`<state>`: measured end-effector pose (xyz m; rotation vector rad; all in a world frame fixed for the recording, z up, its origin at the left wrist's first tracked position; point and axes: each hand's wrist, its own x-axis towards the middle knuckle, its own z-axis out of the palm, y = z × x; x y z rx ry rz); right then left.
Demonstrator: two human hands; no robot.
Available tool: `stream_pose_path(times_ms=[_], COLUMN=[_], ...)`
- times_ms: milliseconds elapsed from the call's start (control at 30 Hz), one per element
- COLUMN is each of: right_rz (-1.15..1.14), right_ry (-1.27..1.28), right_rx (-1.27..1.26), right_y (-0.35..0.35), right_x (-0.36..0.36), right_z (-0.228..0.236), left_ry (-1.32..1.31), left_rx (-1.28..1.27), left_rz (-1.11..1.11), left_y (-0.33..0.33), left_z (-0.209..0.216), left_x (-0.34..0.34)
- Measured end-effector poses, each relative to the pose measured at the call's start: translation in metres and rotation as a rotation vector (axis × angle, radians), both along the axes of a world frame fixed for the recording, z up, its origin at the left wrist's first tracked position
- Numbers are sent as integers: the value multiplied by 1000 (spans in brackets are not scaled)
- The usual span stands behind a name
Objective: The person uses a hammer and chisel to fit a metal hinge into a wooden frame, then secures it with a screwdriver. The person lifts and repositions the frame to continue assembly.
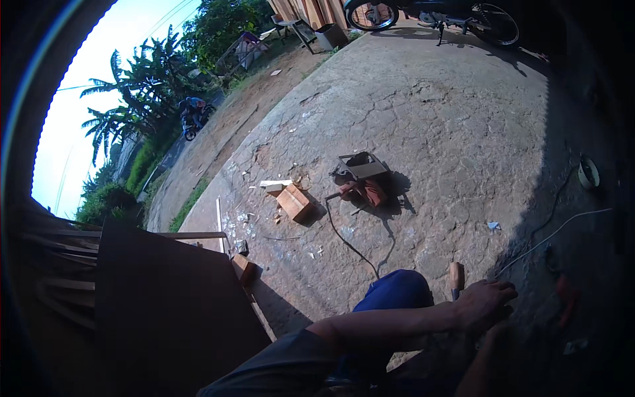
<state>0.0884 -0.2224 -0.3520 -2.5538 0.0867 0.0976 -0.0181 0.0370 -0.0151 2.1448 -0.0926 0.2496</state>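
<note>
My left forearm reaches across my blue-clad knee (400, 291), and my left hand (486, 306) is over the concrete at the edge of the shade. Its fingers are bent; what lies under them, if anything, is hidden. Just beside that wrist is a tool with a wooden handle (456, 272) and a metal neck, its lower end behind my arm. My right hand (495, 329) is in dark shade below the left one, its fingers hidden. Farther off, a red corded power tool (372, 193) rests with its dark metal base frame (365, 169) facing up.
Wood blocks (293, 202) and chips lie left of the power tool. A large dark panel (172, 284) stands at left by wooden strips. At right are a pale cord (555, 233), a round ring-shaped object (587, 173) and a red item (566, 299). A parked motorcycle (433, 16) stands far back.
</note>
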Motion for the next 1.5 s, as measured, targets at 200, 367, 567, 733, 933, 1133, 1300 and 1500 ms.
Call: stream_pose_path(times_ms=[200, 367, 567, 733, 933, 1133, 1300, 1500], right_rz=[26, 29, 37, 45, 46, 74, 102, 52], right_ry=[25, 25, 29, 34, 31, 17, 17, -23], right_rx=[17, 34, 49, 58, 51, 31, 31, 101], right_y=[10, 13, 18, 18, 11, 10, 9, -34], right_x=[9, 12, 4, 4, 9, 4, -11, -11], right_z=[4, 5, 2, -1, 0, 1, -5, -28], left_ry=[34, 10, 30, 58, 72, -53, 17, -43], left_rx=[88, 148, 85, 151, 144, 76, 222, 465], left_rz=[-13, -61, -64, -138, -182, -153, -125, -357], left_y=[-4, -12, -22, -27, -33, -45, -28, -39], left_z=[-8, -8, -7, -3, -8, -5, 7, 10], left_x=[1, 2, -2, -2, 2, 14, 9, 11])
